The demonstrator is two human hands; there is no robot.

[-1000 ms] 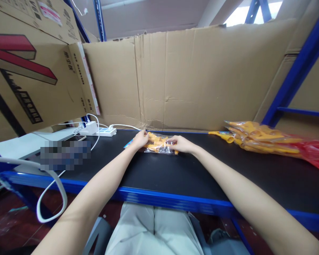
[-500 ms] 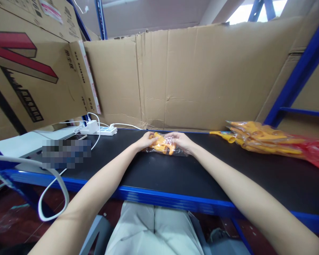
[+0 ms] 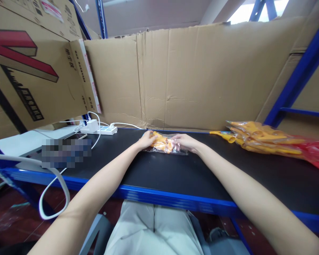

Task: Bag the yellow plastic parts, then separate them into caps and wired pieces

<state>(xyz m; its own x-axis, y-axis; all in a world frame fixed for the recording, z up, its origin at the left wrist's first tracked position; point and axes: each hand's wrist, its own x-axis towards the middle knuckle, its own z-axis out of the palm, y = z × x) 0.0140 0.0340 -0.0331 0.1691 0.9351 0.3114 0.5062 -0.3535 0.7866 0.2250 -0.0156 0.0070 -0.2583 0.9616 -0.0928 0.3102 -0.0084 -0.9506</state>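
A clear plastic bag [image 3: 163, 144] with orange plastic pieces inside lies on the black tabletop [image 3: 170, 173], between my two hands. My left hand [image 3: 146, 140] is closed on the bag's left end, thumb on top of the orange pieces. At the right end, my right hand [image 3: 186, 142] pinches the clear film with curled fingers. Part of the bag's loose edge shows below that hand. The exact shape of the orange pieces is hard to make out through the shiny film.
On the right lies a larger clear bag [image 3: 266, 138] of orange pieces with a red end [image 3: 316, 152]; a single orange piece [image 3: 223, 136] is beside it. A white power strip [image 3: 106, 130] with cables stands at the back left. Cardboard [image 3: 202, 78] walls the back.
My right hand has shifted slightly to the right along the bag, and more of the clear film shows flat there. My left hand has barely moved.
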